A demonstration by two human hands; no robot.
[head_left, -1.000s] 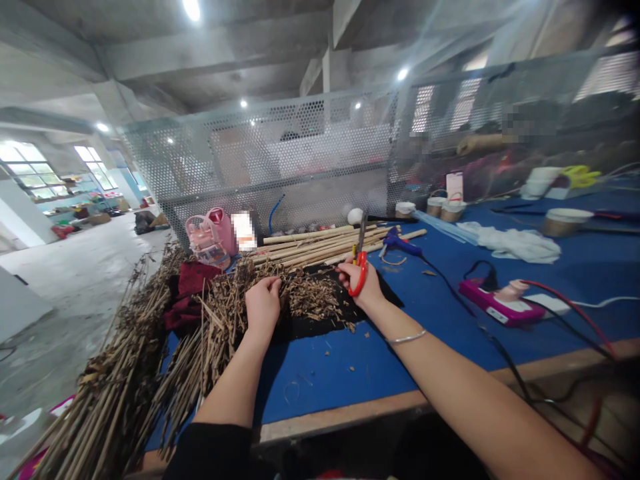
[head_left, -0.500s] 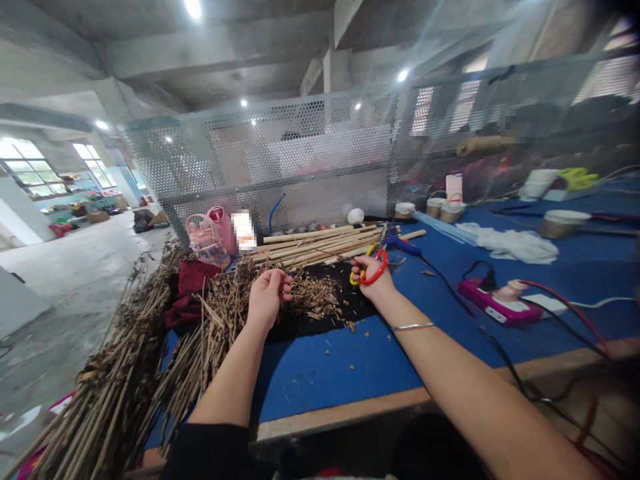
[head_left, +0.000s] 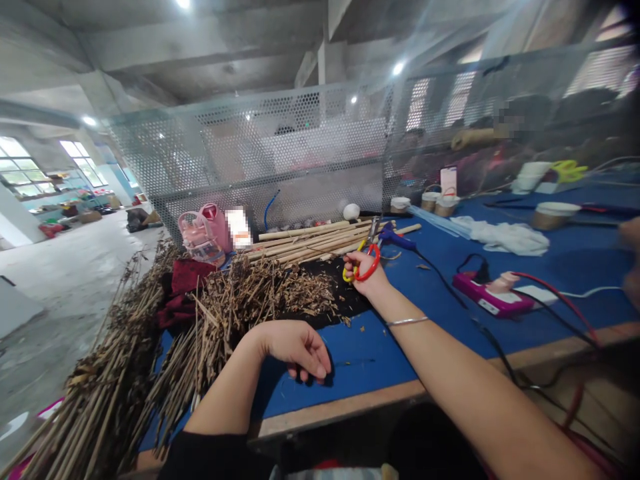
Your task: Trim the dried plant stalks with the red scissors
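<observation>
My left hand (head_left: 303,352) is low over the blue tabletop (head_left: 400,363) near its front edge, fingers bent and pressed together. What they hold, if anything, I cannot make out. A thin dark strand (head_left: 353,363) shows just right of the fingertips; whether they touch it is unclear. Farther back, my right hand (head_left: 367,273) grips scissors (head_left: 369,261) with one red and one yellow handle, blades pointing up and away. Left of that hand, dried brown plant bits (head_left: 313,291) lie heaped on a black cloth (head_left: 353,303).
Bundles of dried stalks (head_left: 107,380) line the left side. Pale sticks (head_left: 310,245) lie behind the heap. A blue glue gun (head_left: 397,238), a purple power strip (head_left: 493,293), white gloves (head_left: 510,237) and cables are at right. A blurred hand (head_left: 631,250) appears at the right edge.
My left hand has come from above the dried heap down toward the table's front edge and right. The right hand still holds the scissors. A blurred hand has appeared at the right edge.
</observation>
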